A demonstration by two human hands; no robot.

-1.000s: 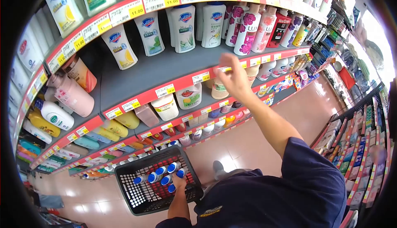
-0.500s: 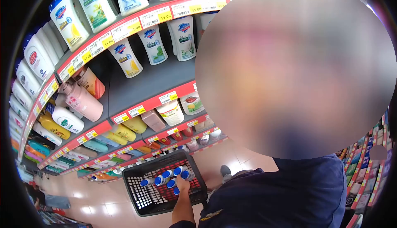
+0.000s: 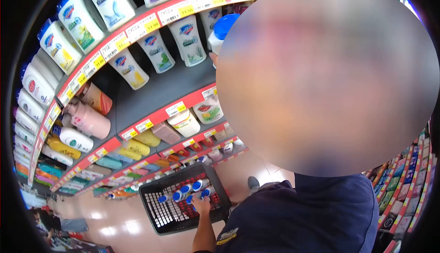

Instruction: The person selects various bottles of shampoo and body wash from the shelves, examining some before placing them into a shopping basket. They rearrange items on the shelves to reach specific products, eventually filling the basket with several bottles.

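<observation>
At the shelf, beside the large blurred area, a white bottle with a blue cap (image 3: 227,26) is partly visible. The fingertips of my right hand (image 3: 213,59) press against its white body; the rest of that hand is hidden. Below, my left hand (image 3: 200,203) reaches into a black plastic basket (image 3: 160,228), fingers curled over a blue-capped bottle (image 3: 189,199) that is partly covered. Several similar bottles (image 3: 178,195) lie around it in the basket.
Upper shelves carry white body-wash bottles (image 3: 187,42) behind red price strips (image 3: 176,108). A pink pump bottle (image 3: 89,120) stands on a lower tier. Another person (image 3: 59,223) is at lower left on the tiled floor (image 3: 114,228). More stocked shelves (image 3: 403,184) line the right.
The blue-capped bottle and my right fingertips have come into view at the shelf. My left hand stays in the basket, its fingers now beside a different cap. The view has shifted slightly.
</observation>
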